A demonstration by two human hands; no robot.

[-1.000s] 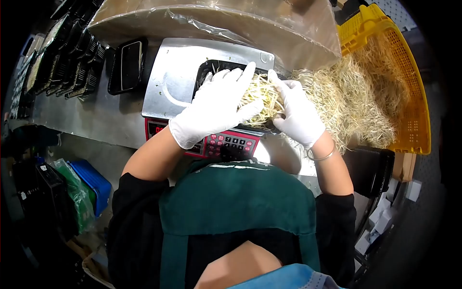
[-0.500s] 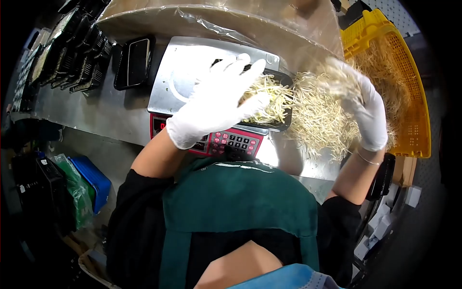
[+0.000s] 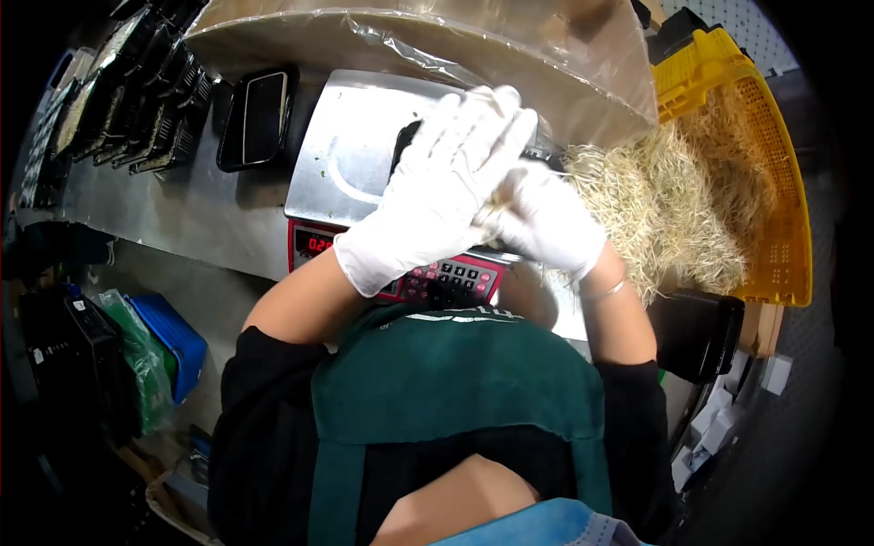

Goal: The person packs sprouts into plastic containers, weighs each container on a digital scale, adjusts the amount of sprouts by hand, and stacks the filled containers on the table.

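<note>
Left hand (image 3: 446, 173), white-gloved, back up, fingers extended and not clenched, laid over the black tray (image 3: 406, 138) on the scale (image 3: 341, 150). Right hand (image 3: 551, 218), also gloved, blurred, curled in against the left from the side; cannot tell whether it grips anything. A few pale sprouts (image 3: 494, 218) show between the hands; the rest of the tray's contents are hidden beneath them. Tray sits on the metal platform, only its edges visible; red display (image 3: 319, 245) lit, partly covered by the left forearm. Sprout pile (image 3: 628, 196) just right of the tray, spreading into the tipped yellow basket (image 3: 797, 209). Second black tray (image 3: 258, 118) left of the scale, stacked trays (image 3: 146, 100) farther left. Plastic-covered box (image 3: 419, 45) behind the scale.
</note>
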